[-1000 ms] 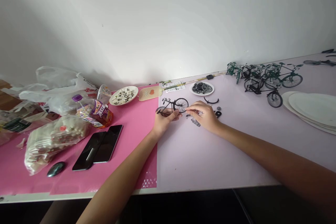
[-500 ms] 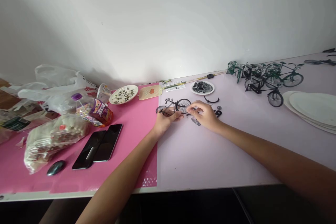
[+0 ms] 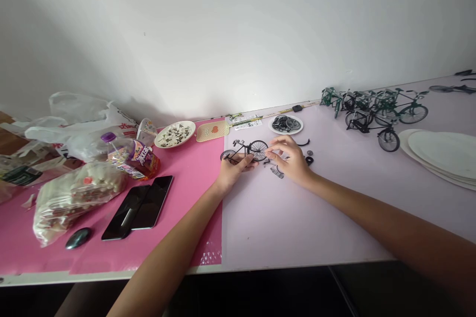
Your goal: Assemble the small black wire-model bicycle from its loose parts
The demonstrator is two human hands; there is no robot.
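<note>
A small black model bicycle (image 3: 243, 150) is upright in the middle, with my left hand (image 3: 233, 171) closed on its lower frame. At its right wheel is my right hand (image 3: 290, 159), the thumb and forefinger near the rim and the other fingers curved and apart; whether the fingertips grip the wheel is too small to tell. Just below my right hand lies a small grey basket part (image 3: 277, 173). A black curved part (image 3: 304, 143) and a black piece (image 3: 309, 160) lie right of the hand.
Behind stands a plate of wheels (image 3: 272, 127). Finished model bicycles (image 3: 372, 109) stand at the right beside stacked white plates (image 3: 442, 153). On the left are a bottle (image 3: 134, 156), two phones (image 3: 139, 208), a dark mouse (image 3: 78, 238), a stuffed bag (image 3: 74, 198) and a plate of small pieces (image 3: 174, 134).
My right hand's fingers have spread and lifted slightly at the wheel. My left thumb has shifted a little, and the bicycle stays in my left hand.
</note>
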